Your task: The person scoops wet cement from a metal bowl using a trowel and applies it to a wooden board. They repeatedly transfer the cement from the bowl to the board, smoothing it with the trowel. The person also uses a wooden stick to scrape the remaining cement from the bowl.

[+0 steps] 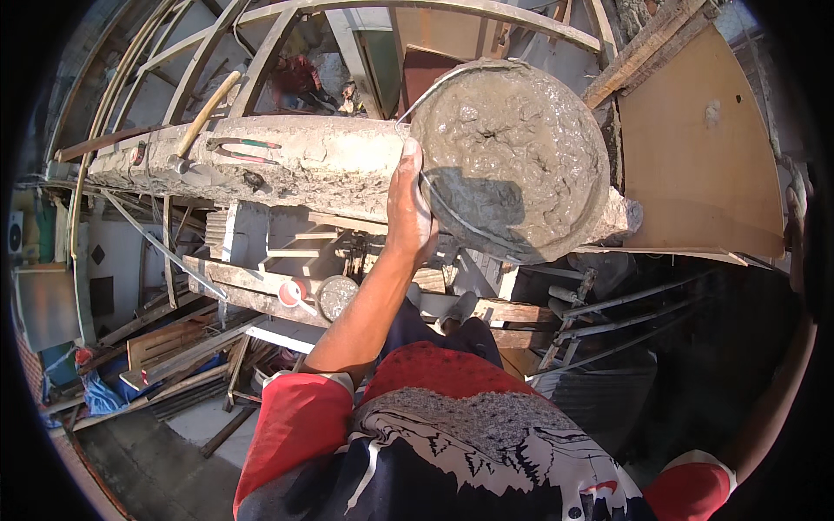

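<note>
A round bucket (512,161) full of wet grey mortar is in front of me, over the right part of a rough concrete beam. Its thin wire handle (432,89) leans along the upper left rim. My left hand (412,201) grips the bucket's left side, thumb up near the rim, its other fingers mostly hidden. I cannot tell whether the bucket rests on the beam. My right arm stretches up along the right edge of the view; my right hand (797,204) is dim there, near an upright post, and its fingers do not show clearly.
On the concrete beam (339,161) lie a wooden-handled hammer (207,117) and pincers (245,149). Below, a pink scoop (295,293) and a second mortar container (335,297) stand by planks near my feet. A plywood panel (699,148) is at right. Another person (298,82) is beyond.
</note>
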Demonstrator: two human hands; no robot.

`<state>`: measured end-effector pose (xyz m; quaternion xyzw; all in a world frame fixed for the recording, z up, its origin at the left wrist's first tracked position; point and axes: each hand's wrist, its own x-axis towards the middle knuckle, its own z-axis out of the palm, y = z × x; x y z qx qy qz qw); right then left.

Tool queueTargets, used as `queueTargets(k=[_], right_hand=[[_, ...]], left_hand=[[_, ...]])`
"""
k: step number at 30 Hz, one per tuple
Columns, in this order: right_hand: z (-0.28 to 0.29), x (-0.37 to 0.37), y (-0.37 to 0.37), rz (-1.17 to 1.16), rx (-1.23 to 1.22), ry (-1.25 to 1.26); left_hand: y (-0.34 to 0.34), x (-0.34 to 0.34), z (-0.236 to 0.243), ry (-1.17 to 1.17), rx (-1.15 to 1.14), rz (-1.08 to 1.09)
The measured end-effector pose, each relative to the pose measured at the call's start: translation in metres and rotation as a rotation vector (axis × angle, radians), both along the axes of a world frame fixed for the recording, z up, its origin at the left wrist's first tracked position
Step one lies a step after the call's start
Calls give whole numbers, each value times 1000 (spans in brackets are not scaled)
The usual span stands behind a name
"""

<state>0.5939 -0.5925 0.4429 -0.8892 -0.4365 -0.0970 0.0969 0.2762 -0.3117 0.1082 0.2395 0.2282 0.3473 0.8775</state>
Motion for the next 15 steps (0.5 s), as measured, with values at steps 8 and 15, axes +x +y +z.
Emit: queueTargets(k=[8,15], right_hand=[[-81,-45,47,84,-496,-370],[-128,-49,109,320,-635,-635]], left_hand=[[-22,17,-24,438,624,327],[-46,26,42,301,396,196]])
